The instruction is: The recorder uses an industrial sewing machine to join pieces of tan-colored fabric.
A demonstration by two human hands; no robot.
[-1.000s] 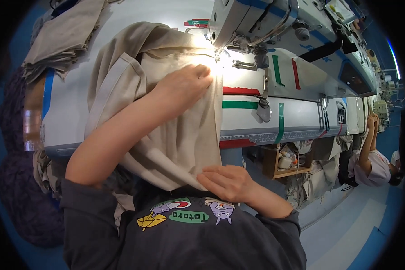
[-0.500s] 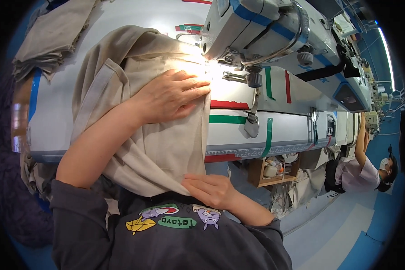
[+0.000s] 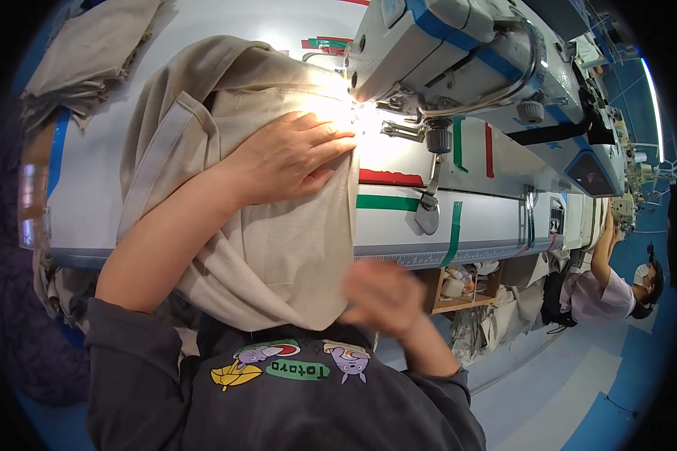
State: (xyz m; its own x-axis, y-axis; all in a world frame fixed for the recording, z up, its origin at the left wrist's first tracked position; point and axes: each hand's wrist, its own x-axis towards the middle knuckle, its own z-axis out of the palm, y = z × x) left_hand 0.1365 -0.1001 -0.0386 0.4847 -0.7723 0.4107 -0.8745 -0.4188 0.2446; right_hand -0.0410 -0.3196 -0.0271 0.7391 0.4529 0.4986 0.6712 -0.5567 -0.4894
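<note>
A large piece of beige fabric point(image 3: 293, 240) lies across the table and drapes over its front edge toward my body. My left hand point(image 3: 297, 158) rests flat on it, fingers stretched toward the brightly lit needle area of the sewing machine point(image 3: 444, 60). The cloth's right edge runs beside the fingertips up to the presser foot, which glare partly hides. Off the lower right edge of the fabric, my right hand point(image 3: 384, 297) is smeared by motion. Its fingers cannot be made out, and no held thing shows there.
A stack of beige cut pieces point(image 3: 90, 60) lies at the far left. Red and green tape strips point(image 3: 387, 203) and a metal lever point(image 3: 427, 214) are right of the cloth. Below the table stands a wooden box point(image 3: 466, 289) of supplies. A co-worker point(image 3: 598, 286) works at far right.
My right hand has come off the fabric's lower edge and moved up and right. My left hand stays on the cloth. The view has shifted slightly, so the machine appears farther right.
</note>
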